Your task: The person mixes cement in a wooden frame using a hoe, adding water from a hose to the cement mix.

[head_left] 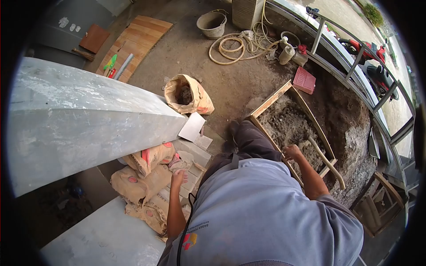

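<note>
My left hand (179, 177) is beside the stacked brown paper sacks (146, 179), its fingers curled in and nothing seen in them. Just beyond it lies a crumpled piece of sack paper (182, 160). My right hand (291, 153) is closed loosely over the near side of a wooden-framed mixing box (271, 98); no held thing shows. Inside the box is a grey, crumbly mix (288, 117). A curved wooden handle (326, 159) leans across the box's corner, apart from my right hand.
An open paper sack (202, 99) stands by the grey pillar (97, 111), near a pale tile (191, 126). A bucket (211, 24), coiled hose (228, 48) and red dustpan-like piece (304, 80) lie farther off. Metal railing (355, 66) runs along the right.
</note>
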`<state>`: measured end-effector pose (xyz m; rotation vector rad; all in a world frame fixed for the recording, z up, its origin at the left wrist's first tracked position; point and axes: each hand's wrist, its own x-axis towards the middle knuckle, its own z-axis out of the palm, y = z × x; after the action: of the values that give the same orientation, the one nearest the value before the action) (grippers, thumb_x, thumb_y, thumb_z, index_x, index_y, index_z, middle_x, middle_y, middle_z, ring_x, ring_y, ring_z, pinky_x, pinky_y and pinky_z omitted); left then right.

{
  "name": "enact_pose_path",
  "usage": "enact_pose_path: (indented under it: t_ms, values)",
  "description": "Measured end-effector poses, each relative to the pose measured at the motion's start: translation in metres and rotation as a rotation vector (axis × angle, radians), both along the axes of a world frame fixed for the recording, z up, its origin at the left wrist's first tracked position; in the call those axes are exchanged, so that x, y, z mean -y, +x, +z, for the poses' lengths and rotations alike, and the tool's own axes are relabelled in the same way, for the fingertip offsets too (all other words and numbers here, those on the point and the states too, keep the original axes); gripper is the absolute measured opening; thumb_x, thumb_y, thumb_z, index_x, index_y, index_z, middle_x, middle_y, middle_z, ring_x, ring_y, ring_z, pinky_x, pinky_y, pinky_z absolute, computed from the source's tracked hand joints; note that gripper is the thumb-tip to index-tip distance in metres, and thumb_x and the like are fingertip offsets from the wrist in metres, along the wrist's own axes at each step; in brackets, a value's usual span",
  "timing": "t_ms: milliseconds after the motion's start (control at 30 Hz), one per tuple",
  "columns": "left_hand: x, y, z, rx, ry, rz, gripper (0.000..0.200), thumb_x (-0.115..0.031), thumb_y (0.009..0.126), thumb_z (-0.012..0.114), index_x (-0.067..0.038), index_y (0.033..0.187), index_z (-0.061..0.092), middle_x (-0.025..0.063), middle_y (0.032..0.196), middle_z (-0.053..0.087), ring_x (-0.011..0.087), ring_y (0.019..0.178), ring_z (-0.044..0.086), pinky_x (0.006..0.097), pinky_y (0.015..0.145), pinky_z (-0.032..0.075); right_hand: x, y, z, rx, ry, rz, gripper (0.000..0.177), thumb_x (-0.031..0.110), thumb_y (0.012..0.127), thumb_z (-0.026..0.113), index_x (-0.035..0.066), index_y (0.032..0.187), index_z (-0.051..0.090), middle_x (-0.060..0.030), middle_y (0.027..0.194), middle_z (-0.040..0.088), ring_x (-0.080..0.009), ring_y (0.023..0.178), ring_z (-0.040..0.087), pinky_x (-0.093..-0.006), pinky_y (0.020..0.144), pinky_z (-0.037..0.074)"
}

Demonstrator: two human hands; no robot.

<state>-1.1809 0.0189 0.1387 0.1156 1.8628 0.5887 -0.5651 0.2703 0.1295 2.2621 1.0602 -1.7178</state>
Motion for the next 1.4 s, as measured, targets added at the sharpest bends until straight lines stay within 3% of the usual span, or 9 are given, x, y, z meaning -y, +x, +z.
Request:
enact_pose_path:
  t_ms: [200,333,567,700,867,1033,1100,1233,1400]
  values:
    - [-0.138,-0.019,-0.002,0.010,0.144,-0.146,0.038,-0.035,0.097,0.063,-0.006,0.121,0.066,0.0102,0.097,0.070,0.0221,0.085,0.070,0.0365,0.071,0.059,-0.027,-0.019,-0.015,-0.008,-0.033,-0.142,0.024,0.022,0.094,0.062,-0.001,0.092,0.069,-0.0129,0.077,0.069,-0.0246,0.060,0.069,-0.0391,0.053,0.061]
    - [-0.197,-0.017,-0.017,0.078,0.024,-0.149,0.039,-0.034,0.096,0.064,-0.006,0.123,0.064,0.0108,0.096,0.070,0.0235,0.085,0.070,0.0384,0.071,0.059,-0.074,-0.030,-0.039,-0.021,-0.056,-0.172,0.023,0.021,0.095,0.062,-0.002,0.095,0.066,-0.0142,0.077,0.068,-0.0243,0.058,0.068,-0.0393,0.050,0.060]
    - [-0.235,-0.059,-0.085,0.151,-0.150,-0.101,0.034,-0.030,0.097,0.062,-0.005,0.120,0.065,0.0150,0.100,0.070,0.0266,0.086,0.070,0.0410,0.073,0.059,-0.214,-0.064,-0.076,-0.034,-0.071,-0.286,0.026,0.020,0.096,0.061,-0.004,0.095,0.068,-0.0154,0.076,0.068,-0.0252,0.055,0.067,-0.0397,0.048,0.058]
    - [-0.284,-0.095,-0.104,0.141,-0.158,-0.131,0.033,-0.029,0.097,0.061,-0.005,0.119,0.065,0.0178,0.104,0.071,0.0281,0.088,0.071,0.0425,0.073,0.058,-0.322,-0.083,-0.059,-0.114,0.084,-0.116,0.027,0.021,0.096,0.060,-0.005,0.101,0.068,-0.0146,0.083,0.070,-0.0229,0.060,0.068,-0.0365,0.051,0.057]
    - [-0.428,-0.084,-0.042,0.086,-0.158,-0.265,0.036,-0.031,0.099,0.058,-0.003,0.122,0.065,0.0206,0.108,0.071,0.0308,0.094,0.071,0.0459,0.079,0.058,-0.411,-0.090,-0.035,-0.161,0.223,-0.236,0.028,0.021,0.099,0.057,-0.004,0.106,0.068,-0.0120,0.090,0.070,-0.0190,0.066,0.069,-0.0343,0.056,0.059]
    - [-0.555,-0.076,-0.027,0.048,-0.079,-0.382,0.035,-0.030,0.101,0.055,-0.005,0.123,0.065,0.0173,0.107,0.071,0.0300,0.096,0.072,0.0448,0.079,0.061,-0.418,-0.071,-0.061,-0.075,0.231,-0.282,0.027,0.023,0.098,0.059,-0.002,0.104,0.068,-0.0108,0.084,0.068,-0.0185,0.060,0.065,-0.0329,0.051,0.055]
    - [-0.601,-0.085,-0.029,0.038,-0.068,-0.438,0.034,-0.030,0.101,0.055,-0.006,0.122,0.065,0.0162,0.106,0.072,0.0285,0.094,0.072,0.0431,0.077,0.062,-0.404,-0.064,-0.082,-0.132,0.229,-0.385,0.022,0.019,0.099,0.057,0.000,0.091,0.063,-0.0084,0.070,0.061,-0.0165,0.049,0.056,-0.0321,0.042,0.045]
    - [-0.695,-0.103,-0.052,0.015,-0.072,-0.587,0.033,-0.032,0.101,0.057,-0.007,0.120,0.066,0.0118,0.100,0.072,0.0224,0.085,0.072,0.0377,0.072,0.062,-0.380,-0.069,-0.098,-0.136,0.108,-0.589,0.020,0.012,0.099,0.052,0.003,0.082,0.056,-0.0030,0.065,0.050,-0.0142,0.047,0.048,-0.0322,0.039,0.040]
    - [-0.818,-0.108,-0.064,-0.039,-0.024,-0.784,0.032,-0.031,0.099,0.059,-0.006,0.117,0.068,0.0084,0.094,0.072,0.0183,0.080,0.070,0.0338,0.068,0.059,-0.415,-0.105,-0.072,0.030,-0.005,-0.515,0.023,0.018,0.098,0.056,-0.002,0.097,0.067,-0.0107,0.077,0.066,-0.0190,0.054,0.061,-0.0345,0.046,0.051]
